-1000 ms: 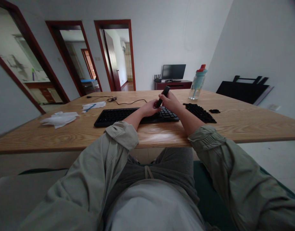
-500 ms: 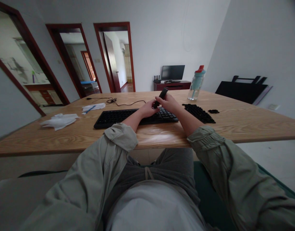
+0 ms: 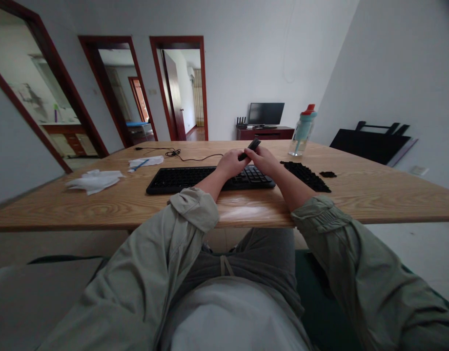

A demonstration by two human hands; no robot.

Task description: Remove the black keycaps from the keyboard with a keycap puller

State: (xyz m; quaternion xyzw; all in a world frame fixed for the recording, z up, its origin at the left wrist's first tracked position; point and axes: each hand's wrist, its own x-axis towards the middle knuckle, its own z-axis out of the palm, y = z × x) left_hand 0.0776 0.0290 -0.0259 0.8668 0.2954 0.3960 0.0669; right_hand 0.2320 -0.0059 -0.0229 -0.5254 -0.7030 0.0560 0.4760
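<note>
My left hand and my right hand meet above the right part of a black keyboard. Both have their fingers closed round a short black bar-shaped object, which slants up to the right. Its lower part is hidden by the fingers, and its exact kind is not clear. The keyboard lies flat, partly covered by my hands and left forearm. Right of my right forearm, many small black pieces like keycaps are laid out in a slanted block. A smaller black cluster lies beside it.
A clear bottle with a red and blue top stands at the back right. Crumpled white tissue lies at the left, near a blue-and-white stick-like item on another tissue. A black cable runs behind the keyboard on the wooden table.
Both hands still hold the black object, which has tipped lower and shows less above the fingers. The whole view has shifted slightly.
</note>
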